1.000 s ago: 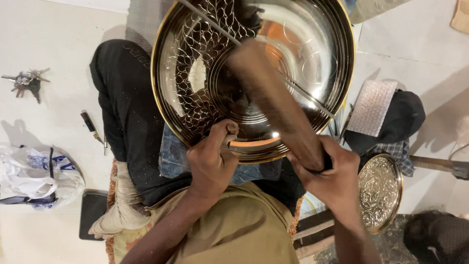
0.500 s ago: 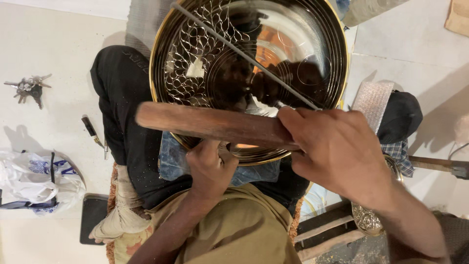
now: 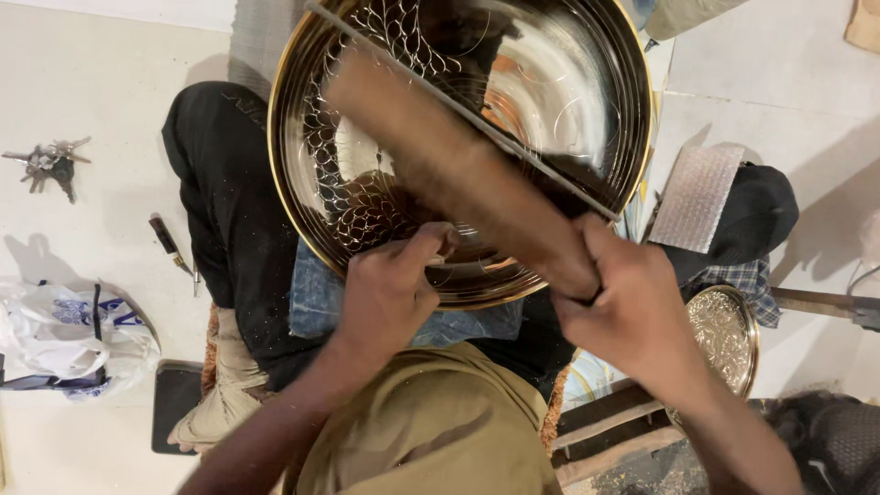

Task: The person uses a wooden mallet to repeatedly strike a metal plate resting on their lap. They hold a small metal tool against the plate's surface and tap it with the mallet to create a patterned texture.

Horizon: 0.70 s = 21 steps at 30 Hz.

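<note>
A large round shiny metal tray (image 3: 568, 101) with an engraved scale pattern on its left half rests on my lap over a blue cloth (image 3: 316, 307). My left hand (image 3: 390, 293) sits at the tray's near rim with its fingers pinched together on a small tool that I can barely see. My right hand (image 3: 632, 316) grips the end of a thick wooden mallet (image 3: 458, 170), which lies blurred diagonally over the tray. A thin straight rod (image 3: 477, 119) crosses the tray's face.
On the floor at left lie a bunch of keys (image 3: 41, 165), a small dark-handled tool (image 3: 170, 243), a white plastic bag (image 3: 69, 335) and a dark flat object (image 3: 174, 403). At right are a smaller engraved metal plate (image 3: 724, 339), a bubble-wrap piece (image 3: 695, 197) and wooden bars (image 3: 605, 431).
My right hand has swung the mallet from lying level across the tray's near rim to a diagonal over the tray. My left hand has stayed at the rim.
</note>
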Tool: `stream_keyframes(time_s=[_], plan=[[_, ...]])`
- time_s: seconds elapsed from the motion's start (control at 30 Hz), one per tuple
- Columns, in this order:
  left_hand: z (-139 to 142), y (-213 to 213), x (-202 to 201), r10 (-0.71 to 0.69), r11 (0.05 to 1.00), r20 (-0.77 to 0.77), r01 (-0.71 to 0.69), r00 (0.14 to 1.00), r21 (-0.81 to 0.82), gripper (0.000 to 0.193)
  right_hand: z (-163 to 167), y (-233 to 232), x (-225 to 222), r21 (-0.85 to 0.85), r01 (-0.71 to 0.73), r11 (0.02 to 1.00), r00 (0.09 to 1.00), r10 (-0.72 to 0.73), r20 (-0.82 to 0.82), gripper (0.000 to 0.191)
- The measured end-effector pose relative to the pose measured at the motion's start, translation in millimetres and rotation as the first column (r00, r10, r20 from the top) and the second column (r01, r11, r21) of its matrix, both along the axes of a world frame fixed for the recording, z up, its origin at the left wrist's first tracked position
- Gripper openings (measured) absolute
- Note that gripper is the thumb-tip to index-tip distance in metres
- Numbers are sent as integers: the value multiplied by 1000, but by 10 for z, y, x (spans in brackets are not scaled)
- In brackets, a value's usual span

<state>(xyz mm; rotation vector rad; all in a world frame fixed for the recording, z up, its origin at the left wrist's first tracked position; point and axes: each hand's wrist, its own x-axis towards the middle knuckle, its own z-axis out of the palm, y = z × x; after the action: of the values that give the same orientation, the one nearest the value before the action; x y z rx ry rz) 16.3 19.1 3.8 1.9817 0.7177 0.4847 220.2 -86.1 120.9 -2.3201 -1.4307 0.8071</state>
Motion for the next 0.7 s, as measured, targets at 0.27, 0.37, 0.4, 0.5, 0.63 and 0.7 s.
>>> stream_keyframes(time_s=[0.27,0.37,0.4,0.5,0.63,0.7], plan=[[-79,466,112,-454,883,-106,462,885,83,46,-375,-698,-173,36,159,987,987,-159,-7,42],[-28,620,230,-612,758,-211,642,762,119,38,-506,-797,-444,64,367,928,930,-363,-58,42],[-2,659,260,-666,723,-230,690,709,34,47,-570,-819,-558,142,484,863,870,-459,-177,32],[77,737,278,-677,711,-4,655,736,257,27,-722,-918,-811,186,632,752,770,-584,-256,20],[98,846,403,-788,596,-17,770,615,227,47,-861,-1132,-902,38,635,772,772,-631,-76,28],[97,878,467,-822,539,-14,785,569,306,51,-946,-1216,-955,59,717,694,689,-694,-211,26]])
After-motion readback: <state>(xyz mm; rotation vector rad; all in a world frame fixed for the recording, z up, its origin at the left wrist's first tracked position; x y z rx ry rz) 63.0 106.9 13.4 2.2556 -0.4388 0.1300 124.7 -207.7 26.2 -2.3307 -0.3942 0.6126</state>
